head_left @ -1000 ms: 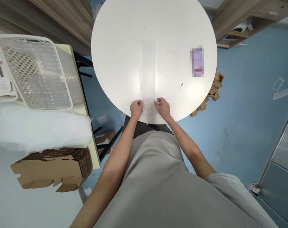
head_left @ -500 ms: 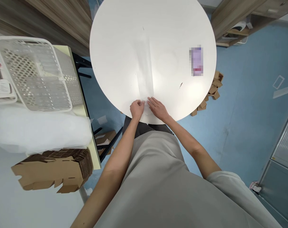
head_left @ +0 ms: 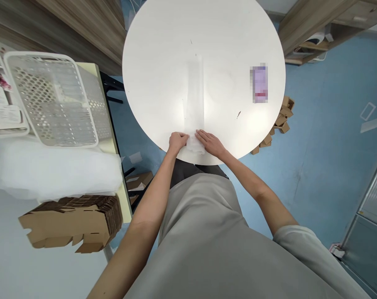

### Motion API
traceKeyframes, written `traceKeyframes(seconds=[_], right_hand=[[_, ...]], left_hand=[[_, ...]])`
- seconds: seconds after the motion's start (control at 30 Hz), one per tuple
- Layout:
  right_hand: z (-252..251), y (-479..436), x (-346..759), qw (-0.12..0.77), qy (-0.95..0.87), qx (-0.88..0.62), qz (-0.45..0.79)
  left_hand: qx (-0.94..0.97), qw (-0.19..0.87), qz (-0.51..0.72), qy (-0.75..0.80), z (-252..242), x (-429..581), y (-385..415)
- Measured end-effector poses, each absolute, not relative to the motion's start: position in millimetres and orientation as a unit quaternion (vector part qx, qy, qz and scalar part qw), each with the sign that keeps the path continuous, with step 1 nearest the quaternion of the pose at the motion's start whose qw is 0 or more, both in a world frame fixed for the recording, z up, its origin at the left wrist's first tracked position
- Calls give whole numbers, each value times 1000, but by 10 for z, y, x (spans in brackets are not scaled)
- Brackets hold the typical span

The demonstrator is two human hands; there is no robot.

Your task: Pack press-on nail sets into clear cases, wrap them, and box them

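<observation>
A long strip of translucent white wrapping sheet (head_left: 195, 95) lies lengthwise on the round white table (head_left: 157, 62), its near end slightly crumpled close to the front edge. At the left side of that near end is my left hand (head_left: 177, 142), closed, with thumb and fingers pinching the sheet's edge. My right hand (head_left: 211, 143) rests palm down with its fingers stretched out, the tips touching the strip's right side. A pixelated purple rectangular item (head_left: 259, 83) lies on the right part of the table, away from both hands.
On the left, a side table (head_left: 125, 207) carries a white perforated basket (head_left: 51, 99), a roll of white sheet material (head_left: 57, 168) and a stack of flat cardboard boxes (head_left: 70, 224). Small cardboard boxes (head_left: 282, 116) sit on the floor beyond the table's right edge. Wooden furniture flanks the far side.
The strip, blurred and slanted before, now lies straighter and sharper, with its near end drawn back from the table edge. My hands have moved slightly apart. The view has shifted a little.
</observation>
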State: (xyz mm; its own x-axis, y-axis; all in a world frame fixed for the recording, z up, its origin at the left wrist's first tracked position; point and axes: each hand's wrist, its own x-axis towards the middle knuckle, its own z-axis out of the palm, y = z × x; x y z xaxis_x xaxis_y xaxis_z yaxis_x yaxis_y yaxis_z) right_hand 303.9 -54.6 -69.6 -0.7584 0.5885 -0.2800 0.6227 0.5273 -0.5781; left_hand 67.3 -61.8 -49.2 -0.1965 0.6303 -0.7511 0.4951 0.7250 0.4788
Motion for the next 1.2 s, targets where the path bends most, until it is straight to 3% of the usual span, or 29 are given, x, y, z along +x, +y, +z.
traceKeyframes(seconds=[0.1,0.23,0.43,0.97,1.2], right_hand=[[-690,-553,3025,16,870,358,-339],[-686,-551,3033,0,868,361,-343],[-774,-567,3045,2,873,347,-342],[-537,-491,3114,14,856,364,-367],[-406,-346,3056,-14,822,418,-387]], left_hand=[[415,458,30,785,-446,715,-578],[587,351,100,722,-356,826,-552],[726,425,80,535,-399,802,-633],[725,433,67,531,-438,535,-968],[624,450,124,627,-304,627,-977]])
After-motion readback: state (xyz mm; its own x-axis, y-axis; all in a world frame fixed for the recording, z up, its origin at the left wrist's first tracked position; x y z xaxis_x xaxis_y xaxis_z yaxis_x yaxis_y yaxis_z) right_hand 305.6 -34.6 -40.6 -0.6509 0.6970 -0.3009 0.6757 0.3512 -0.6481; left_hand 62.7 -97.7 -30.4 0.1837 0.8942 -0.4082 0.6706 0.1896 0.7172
